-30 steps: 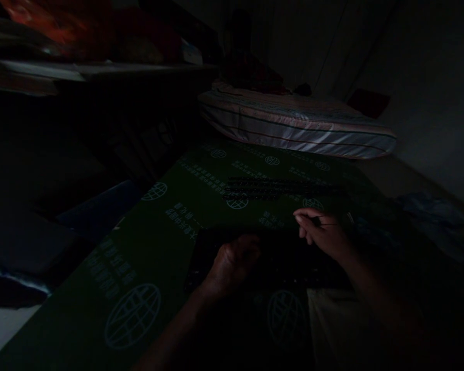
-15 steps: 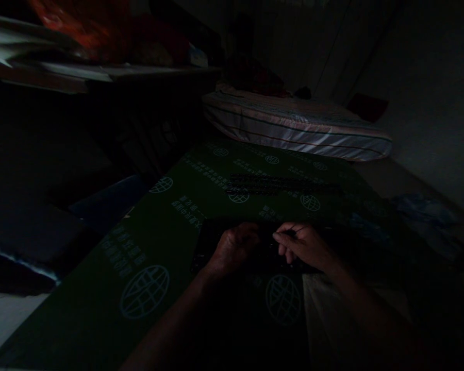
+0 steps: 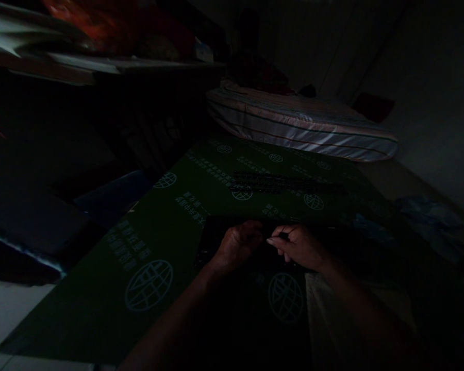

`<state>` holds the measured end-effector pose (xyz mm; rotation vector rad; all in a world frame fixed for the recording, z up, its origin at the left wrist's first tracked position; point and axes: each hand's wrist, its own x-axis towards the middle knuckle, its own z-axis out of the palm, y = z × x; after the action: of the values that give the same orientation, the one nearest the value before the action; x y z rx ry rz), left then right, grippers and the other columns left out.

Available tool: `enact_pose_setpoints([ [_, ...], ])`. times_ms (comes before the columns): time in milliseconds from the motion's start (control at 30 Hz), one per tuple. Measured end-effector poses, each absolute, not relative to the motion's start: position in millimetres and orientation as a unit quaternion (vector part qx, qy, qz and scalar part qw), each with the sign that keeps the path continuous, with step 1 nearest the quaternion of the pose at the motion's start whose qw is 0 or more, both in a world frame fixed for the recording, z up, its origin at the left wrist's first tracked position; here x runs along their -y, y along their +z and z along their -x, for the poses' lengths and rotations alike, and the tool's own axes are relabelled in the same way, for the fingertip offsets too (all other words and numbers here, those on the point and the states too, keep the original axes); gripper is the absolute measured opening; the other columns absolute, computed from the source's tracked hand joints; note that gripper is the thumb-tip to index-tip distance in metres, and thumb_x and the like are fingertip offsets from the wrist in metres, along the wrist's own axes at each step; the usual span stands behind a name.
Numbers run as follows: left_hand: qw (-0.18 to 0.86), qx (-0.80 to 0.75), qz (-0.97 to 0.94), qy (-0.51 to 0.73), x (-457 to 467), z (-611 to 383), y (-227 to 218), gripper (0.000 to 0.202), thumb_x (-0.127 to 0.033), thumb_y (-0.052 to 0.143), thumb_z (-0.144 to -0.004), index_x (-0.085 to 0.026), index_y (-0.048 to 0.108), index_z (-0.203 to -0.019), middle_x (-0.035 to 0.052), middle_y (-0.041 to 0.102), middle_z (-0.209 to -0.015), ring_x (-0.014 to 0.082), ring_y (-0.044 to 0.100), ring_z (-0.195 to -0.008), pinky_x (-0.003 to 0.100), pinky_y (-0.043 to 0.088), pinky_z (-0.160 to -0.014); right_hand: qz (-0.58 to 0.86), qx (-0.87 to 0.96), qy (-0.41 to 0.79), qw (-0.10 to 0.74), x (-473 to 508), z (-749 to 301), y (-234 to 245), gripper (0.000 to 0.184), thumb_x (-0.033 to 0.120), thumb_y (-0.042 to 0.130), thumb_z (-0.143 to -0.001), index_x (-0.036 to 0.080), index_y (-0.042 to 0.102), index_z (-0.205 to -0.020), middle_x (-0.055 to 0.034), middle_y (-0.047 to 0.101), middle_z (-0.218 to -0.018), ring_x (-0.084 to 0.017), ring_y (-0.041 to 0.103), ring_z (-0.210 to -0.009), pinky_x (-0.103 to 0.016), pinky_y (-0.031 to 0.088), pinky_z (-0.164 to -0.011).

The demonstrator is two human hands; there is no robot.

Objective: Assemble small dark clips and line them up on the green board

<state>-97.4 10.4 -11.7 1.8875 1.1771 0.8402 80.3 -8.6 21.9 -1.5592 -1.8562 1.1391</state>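
At the end of the right hand (image 3: pixel 300 246), the fingers (image 3: pixel 275 241) are drawn nearly together in a pinch; I cannot tell whether they hold anything. Just beside, the left hand (image 3: pixel 236 244) is curled, knuckles up (its grip is lost in the gloom). Both are at a dark flat panel (image 3: pixel 209 241) on the green printed counter (image 3: pixel 88 314). Farther out lie black strips (image 3: pixel 255 182), and beyond them a striped mattress (image 3: pixel 305 126).
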Motion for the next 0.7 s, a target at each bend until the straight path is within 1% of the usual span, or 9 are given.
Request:
enact_pose_setpoints([
  [133,0.348,-0.461,-0.749,0.324,-10.6,97.1,-10.8,0.022,-0.015,0.052,-0.077,-0.017,0.064,-0.096,0.0043,0.07,-0.096,0.0171,0.067,-0.082,0.025,0.05,-0.072,0.564,0.69,0.4,0.212,7.9,-78.6,22.2,0.02,0.035,0.053,-0.078,0.018,0.057,-0.068,0.0053,0.052,-0.048,-0.006,0.047,-0.036,-0.016,0.034,-0.036],
  [200,0.349,-0.46,-0.751,0.322,-10.1,97.1,-10.1,0.023,-0.015,0.052,-0.078,-0.016,0.063,-0.098,0.0043,0.071,-0.094,0.017,0.067,-0.082,0.024,0.05,-0.072,0.568,0.687,0.399,0.215,8.3,-78.8,21.0,0.021,0.036,0.053,-0.078,0.018,0.057,-0.068,0.0051,0.052,-0.047,-0.007,0.047,-0.036,-0.016,0.033,-0.036],
  [300,0.355,-0.462,-0.754,0.303,-8.6,97.7,-8.5,0.027,-0.018,0.051,-0.079,-0.016,0.059,-0.105,0.0041,0.071,-0.091,0.0166,0.067,-0.08,0.024,0.05,-0.071,0.572,0.677,0.394,0.243,10.3,-79.9,15.9,0.022,0.039,0.054,-0.077,0.018,0.058,-0.071,0.0045,0.054,-0.049,-0.007,0.046,-0.036,-0.017,0.032,-0.036],
  [433,0.327,-0.458,-0.782,0.266,-6.2,97.9,-3.6,0.028,-0.021,0.052,-0.079,-0.016,0.058,-0.106,0.0047,0.07,-0.095,0.0171,0.065,-0.083,0.024,0.049,-0.072,0.583,0.674,0.35,0.288,13.3,-78.2,7.5,0.02,0.037,0.057,-0.074,0.018,0.061,-0.071,0.0051,0.051,-0.046,-0.007,0.042,-0.037,-0.018,0.03,-0.038],
  [500,0.287,-0.45,-0.811,0.241,-4.7,95.9,0.7,0.026,-0.024,0.054,-0.079,-0.017,0.06,-0.104,0.0053,0.069,-0.094,0.0187,0.064,-0.085,0.027,0.048,-0.073,0.587,0.675,0.327,0.304,14.0,-75.5,4.4,0.017,0.035,0.057,-0.073,0.018,0.06,-0.068,0.0046,0.051,-0.048,-0.008,0.043,-0.04,-0.019,0.03,-0.039],
  [600,0.216,-0.44,-0.85,0.193,-2.3,88.8,7.5,0.022,-0.022,0.057,-0.075,-0.017,0.064,-0.096,0.0072,0.067,-0.095,0.0222,0.06,-0.089,0.03,0.047,-0.075,0.591,0.674,0.303,0.324,14.0,-71.4,0.4,0.013,0.028,0.054,-0.073,0.019,0.058,-0.065,0.0025,0.055,-0.054,-0.01,0.05,-0.048,-0.019,0.035,-0.045],
  [700,0.187,-0.444,-0.862,0.159,-1.8,80.2,10.4,0.018,-0.02,0.058,-0.072,-0.015,0.065,-0.088,0.0083,0.065,-0.088,0.0227,0.059,-0.084,0.029,0.046,-0.069,0.602,0.673,0.272,0.333,14.1,-69.1,-4.7,0.006,0.021,0.051,-0.071,0.02,0.056,-0.068,0.0005,0.06,-0.06,-0.012,0.056,-0.055,-0.02,0.04,-0.052],
])
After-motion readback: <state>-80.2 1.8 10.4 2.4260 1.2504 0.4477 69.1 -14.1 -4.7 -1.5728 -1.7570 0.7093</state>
